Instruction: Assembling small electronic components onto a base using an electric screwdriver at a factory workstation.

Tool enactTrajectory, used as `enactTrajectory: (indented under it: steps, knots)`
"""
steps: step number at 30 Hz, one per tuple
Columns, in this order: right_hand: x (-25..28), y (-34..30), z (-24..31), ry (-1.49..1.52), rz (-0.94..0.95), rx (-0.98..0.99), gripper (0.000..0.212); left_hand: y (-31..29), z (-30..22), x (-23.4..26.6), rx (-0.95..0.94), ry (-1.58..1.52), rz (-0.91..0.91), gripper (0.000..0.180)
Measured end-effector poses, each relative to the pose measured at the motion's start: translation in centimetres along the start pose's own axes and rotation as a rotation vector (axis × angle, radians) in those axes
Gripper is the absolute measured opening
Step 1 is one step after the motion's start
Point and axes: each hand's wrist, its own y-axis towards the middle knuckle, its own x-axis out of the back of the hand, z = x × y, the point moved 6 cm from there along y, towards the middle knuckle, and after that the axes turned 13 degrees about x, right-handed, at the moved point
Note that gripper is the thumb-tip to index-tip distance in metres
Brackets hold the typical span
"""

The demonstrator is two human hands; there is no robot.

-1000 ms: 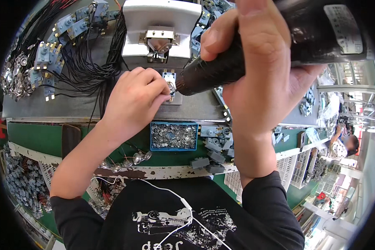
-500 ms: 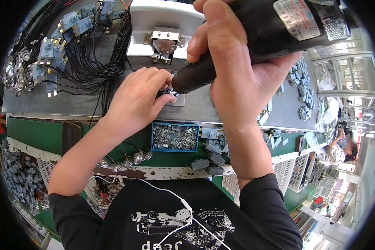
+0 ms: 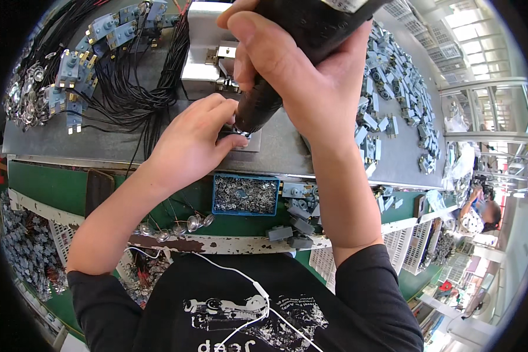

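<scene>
My right hand (image 3: pixel 319 88) is wrapped around a black power screwdriver (image 3: pixel 261 105), held tilted with its nose pointing down. The nose meets a small part at a metal block (image 3: pixel 253 144) on the bench. My left hand (image 3: pixel 193 135) pinches that part between thumb and fingers; fingers and tool hide most of it, so its kind cannot be told. A black wire bundle (image 3: pixel 152 97) lies just left of my left hand. Behind the work spot stands a silver-white bracket (image 3: pixel 200 69) with a small metal fixture (image 3: pixel 226 54), partly covered by my right hand.
A blue tray (image 3: pixel 215 196) of small metal pieces sits at the bench's near side. Grey-blue switches (image 3: pixel 399 88) cover the bench to the right; more switches (image 3: pixel 70 67) and round metal discs (image 3: pixel 26 97) lie left. Another person (image 3: pixel 475 217) is far right.
My right hand and the screwdriver have swung left and become more upright, uncovering the switches on the right. My left hand has stayed nearly still.
</scene>
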Motion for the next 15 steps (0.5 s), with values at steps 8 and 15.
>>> enactTrajectory:
  steps: [8,15]
  knots:
    - [-0.3,-1.4,0.4,0.185,-0.29,-0.661,0.029,-0.3,0.1,0.2,0.052,-0.029,0.054,0.04]
    - [-0.6,-0.4,0.5,0.144,-0.469,-0.642,0.021,-0.1,0.6,-0.6,0.017,0.013,0.056,0.042]
